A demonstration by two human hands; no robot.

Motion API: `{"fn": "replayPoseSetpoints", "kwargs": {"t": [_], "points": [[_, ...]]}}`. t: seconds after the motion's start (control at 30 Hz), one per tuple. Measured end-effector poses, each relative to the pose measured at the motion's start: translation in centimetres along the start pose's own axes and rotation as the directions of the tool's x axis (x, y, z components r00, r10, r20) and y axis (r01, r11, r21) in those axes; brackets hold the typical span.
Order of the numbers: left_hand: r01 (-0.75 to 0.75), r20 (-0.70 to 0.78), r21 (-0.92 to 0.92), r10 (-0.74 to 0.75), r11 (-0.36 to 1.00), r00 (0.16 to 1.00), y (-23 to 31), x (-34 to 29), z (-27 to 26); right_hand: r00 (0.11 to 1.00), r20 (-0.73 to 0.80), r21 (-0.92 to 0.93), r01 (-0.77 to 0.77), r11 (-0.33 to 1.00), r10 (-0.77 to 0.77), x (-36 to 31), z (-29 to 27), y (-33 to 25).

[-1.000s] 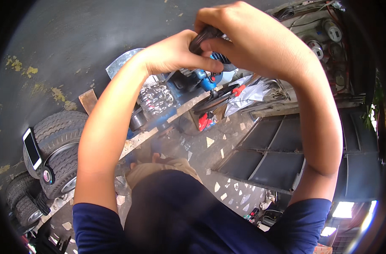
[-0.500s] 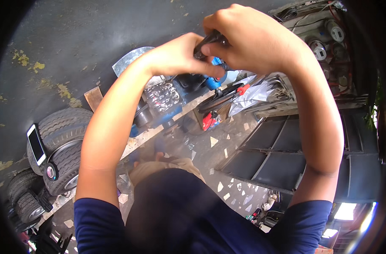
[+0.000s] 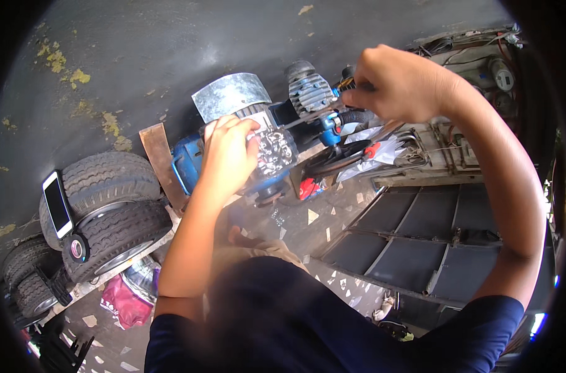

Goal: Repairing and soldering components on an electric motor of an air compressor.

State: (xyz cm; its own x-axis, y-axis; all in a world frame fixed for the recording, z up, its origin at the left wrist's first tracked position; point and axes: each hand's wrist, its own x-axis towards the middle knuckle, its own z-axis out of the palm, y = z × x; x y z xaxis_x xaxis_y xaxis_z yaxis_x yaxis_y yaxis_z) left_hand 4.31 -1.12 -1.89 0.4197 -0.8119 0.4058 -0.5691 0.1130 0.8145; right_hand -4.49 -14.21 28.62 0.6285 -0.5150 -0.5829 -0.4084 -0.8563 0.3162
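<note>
Left hand [image 3: 230, 149] at one blue machine [image 3: 187, 163], fingers' hold unclear; right hand [image 3: 398, 84] clenched, contents unclear; one phone [image 3: 58, 204].

Tyres, phone and clutter along a dark wall.
On the left, two big tyres [image 3: 112, 177] stand side by side, smaller tyres [image 3: 31, 273] beyond; a phone [image 3: 58, 204] rests at the big ones' left end, a black disc [image 3: 78, 247] just beside it. A board [image 3: 160, 158] leans on the dark wall [image 3: 140, 56], flaked with yellow. A pink bag [image 3: 127, 303] lies low; dark panels [image 3: 404, 217] flank the chip-strewn floor [image 3: 326, 225].
</note>
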Motion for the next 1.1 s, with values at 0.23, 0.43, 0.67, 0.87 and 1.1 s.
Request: {"fn": "replayPoseSetpoints", "kwargs": {"t": [0.23,0.43,0.67,0.87,1.1], "points": [[-0.041,0.018,-0.019,0.042,0.999,0.999,-1.2,0.0,0.0,0.930,-0.094,-0.474,0.271,0.838,-0.354,-0.4,3.0,1.2],[-0.021,0.117,-0.001,0.021,1.000,0.993,0.5,0.5,1.6,0.995,0.027,-0.025,0.095,0.995,-0.094,1.2,2.8,2.0],[-0.031,0.209,-0.013,0.033,0.999,0.977,0.5,0.5,1.6,0.970,-0.059,-0.200,0.219,0.955,-0.235,0.9,2.0,0.6],[-0.043,0.280,-0.082,0.064,0.996,0.958,0.7,0.9,0.6,0.998,0.049,0.086,0.045,0.995,-0.049,1.0,2.4,1.5],[-0.232,0.097,-0.083,0.239,0.969,0.966,0.5,-3.5,-1.7,0.915,-0.366,-0.064,0.157,0.986,-0.169,-7.5,4.4,-0.5]]}}
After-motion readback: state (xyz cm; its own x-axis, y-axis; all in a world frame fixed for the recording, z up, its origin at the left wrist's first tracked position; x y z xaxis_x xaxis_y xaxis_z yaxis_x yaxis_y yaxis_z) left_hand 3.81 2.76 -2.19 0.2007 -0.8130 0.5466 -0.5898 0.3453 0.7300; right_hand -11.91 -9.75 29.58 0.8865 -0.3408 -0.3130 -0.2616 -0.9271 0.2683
